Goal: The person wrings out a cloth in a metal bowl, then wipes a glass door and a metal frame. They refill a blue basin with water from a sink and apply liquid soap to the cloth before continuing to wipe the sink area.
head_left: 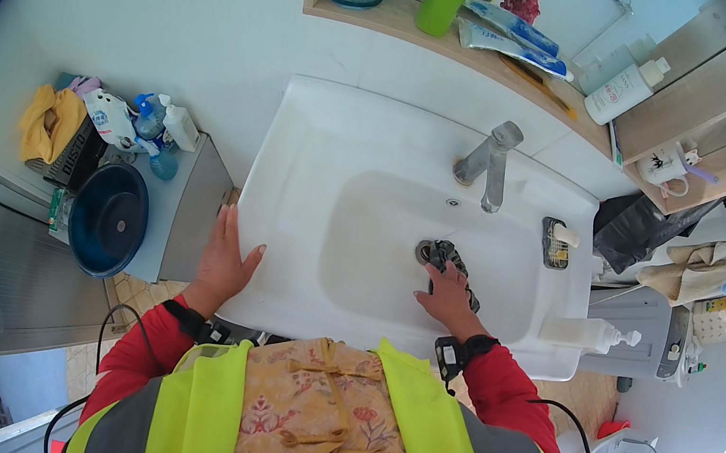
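A dark grey, crumpled wet-looking cloth (445, 252) lies in the white sink (368, 256), beside and partly over the drain. My right hand (454, 304) reaches down into the basin, its fingers bent onto this cloth and its thumb out to the left. The palm side is hidden. At the sink's left edge, my left hand (228, 260) rests with fingers stretched out and thumb apart, holding nothing. A grey faucet (489, 161) rises from the back of the sink, and no running water shows from it.
A soap dish (557, 245) sits on the sink's right rim, with a white pump bottle (580, 333) nearer me. Behind runs a wooden shelf (379, 16) with toothpaste tubes (513, 45). At left, a dark blue basin (109, 220) stands on a cabinet. A washing machine (633, 334) is at right.
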A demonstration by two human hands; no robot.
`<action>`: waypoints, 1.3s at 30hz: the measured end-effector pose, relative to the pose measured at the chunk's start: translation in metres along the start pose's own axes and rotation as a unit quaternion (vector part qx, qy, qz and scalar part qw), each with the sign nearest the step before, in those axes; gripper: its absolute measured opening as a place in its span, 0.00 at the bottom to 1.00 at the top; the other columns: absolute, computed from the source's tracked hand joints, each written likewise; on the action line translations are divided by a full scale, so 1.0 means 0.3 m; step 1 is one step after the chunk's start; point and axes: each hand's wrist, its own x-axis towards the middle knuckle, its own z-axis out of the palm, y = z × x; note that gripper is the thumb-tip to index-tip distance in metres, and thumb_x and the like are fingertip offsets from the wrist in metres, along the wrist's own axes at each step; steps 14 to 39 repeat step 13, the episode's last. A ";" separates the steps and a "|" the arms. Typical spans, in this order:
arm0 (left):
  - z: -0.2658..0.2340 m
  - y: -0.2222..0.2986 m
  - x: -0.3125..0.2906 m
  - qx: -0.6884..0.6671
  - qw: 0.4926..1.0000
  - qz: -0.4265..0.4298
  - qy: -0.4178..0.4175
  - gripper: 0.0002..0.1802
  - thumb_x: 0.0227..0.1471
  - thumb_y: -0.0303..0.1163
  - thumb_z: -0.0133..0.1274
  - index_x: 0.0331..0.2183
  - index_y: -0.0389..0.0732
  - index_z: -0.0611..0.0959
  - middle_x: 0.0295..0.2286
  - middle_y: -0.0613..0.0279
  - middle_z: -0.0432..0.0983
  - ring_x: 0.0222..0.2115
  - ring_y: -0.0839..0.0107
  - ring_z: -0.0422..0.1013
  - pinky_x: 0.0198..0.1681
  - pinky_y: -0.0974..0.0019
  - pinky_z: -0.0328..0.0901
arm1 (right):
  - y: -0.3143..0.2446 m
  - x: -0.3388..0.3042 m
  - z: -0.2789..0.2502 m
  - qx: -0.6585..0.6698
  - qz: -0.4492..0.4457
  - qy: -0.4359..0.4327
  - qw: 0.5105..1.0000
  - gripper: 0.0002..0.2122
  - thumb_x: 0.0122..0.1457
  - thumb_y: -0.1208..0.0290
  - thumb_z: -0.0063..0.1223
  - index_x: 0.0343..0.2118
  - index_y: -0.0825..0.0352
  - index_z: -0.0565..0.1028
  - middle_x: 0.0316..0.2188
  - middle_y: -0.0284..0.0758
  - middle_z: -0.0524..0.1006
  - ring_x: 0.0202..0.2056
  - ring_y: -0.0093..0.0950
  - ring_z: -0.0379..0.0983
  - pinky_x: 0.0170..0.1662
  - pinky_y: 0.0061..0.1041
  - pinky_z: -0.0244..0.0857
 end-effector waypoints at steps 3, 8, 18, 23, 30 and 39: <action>0.001 0.013 0.005 0.039 0.999 -0.027 -0.009 0.46 0.52 0.43 0.55 0.60 0.29 0.49 0.57 0.32 0.50 0.57 0.40 0.54 0.58 0.53 0.55 | 0.115 0.026 0.046 -0.114 0.037 -0.112 0.986 0.28 0.46 0.59 0.61 0.53 0.57 0.69 0.59 0.43 0.58 0.58 0.56 0.51 0.53 0.47 0.60; -0.037 0.064 0.015 0.032 0.994 -0.090 -0.045 0.44 0.54 0.43 0.53 0.61 0.33 0.49 0.59 0.38 0.49 0.59 0.44 0.52 0.59 0.55 0.54 | 0.268 0.141 0.140 0.042 0.057 0.018 0.997 0.19 0.50 0.69 0.57 0.47 0.60 0.74 0.48 0.41 0.71 0.52 0.42 0.65 0.47 0.38 0.68; -0.081 0.123 0.015 0.013 0.980 -0.174 -0.091 0.46 0.53 0.47 0.53 0.62 0.39 0.48 0.61 0.46 0.49 0.60 0.45 0.51 0.60 0.55 0.54 | 0.294 0.196 0.051 0.681 0.110 -0.022 0.724 0.17 0.52 0.67 0.56 0.46 0.59 0.75 0.49 0.41 0.74 0.50 0.39 0.70 0.55 0.42 0.62; -0.081 0.123 0.015 0.013 0.980 -0.174 -0.091 0.46 0.53 0.47 0.53 0.62 0.39 0.48 0.61 0.46 0.49 0.60 0.45 0.51 0.60 0.55 0.54 | 0.294 0.196 0.051 0.681 0.110 -0.022 0.724 0.17 0.52 0.67 0.56 0.46 0.59 0.75 0.49 0.41 0.74 0.50 0.39 0.70 0.55 0.42 0.62; -0.081 0.123 0.015 0.013 0.980 -0.174 -0.091 0.46 0.53 0.47 0.53 0.62 0.39 0.48 0.61 0.46 0.49 0.60 0.45 0.51 0.60 0.55 0.54 | 0.294 0.196 0.051 0.681 0.110 -0.022 0.724 0.17 0.52 0.67 0.56 0.46 0.59 0.75 0.49 0.41 0.74 0.50 0.39 0.70 0.55 0.42 0.62; -0.081 0.123 0.015 0.013 0.980 -0.174 -0.091 0.46 0.53 0.47 0.53 0.62 0.39 0.48 0.61 0.46 0.49 0.60 0.45 0.51 0.60 0.55 0.54 | 0.294 0.196 0.051 0.681 0.110 -0.022 0.724 0.17 0.52 0.67 0.56 0.46 0.59 0.75 0.49 0.41 0.74 0.50 0.39 0.70 0.55 0.42 0.62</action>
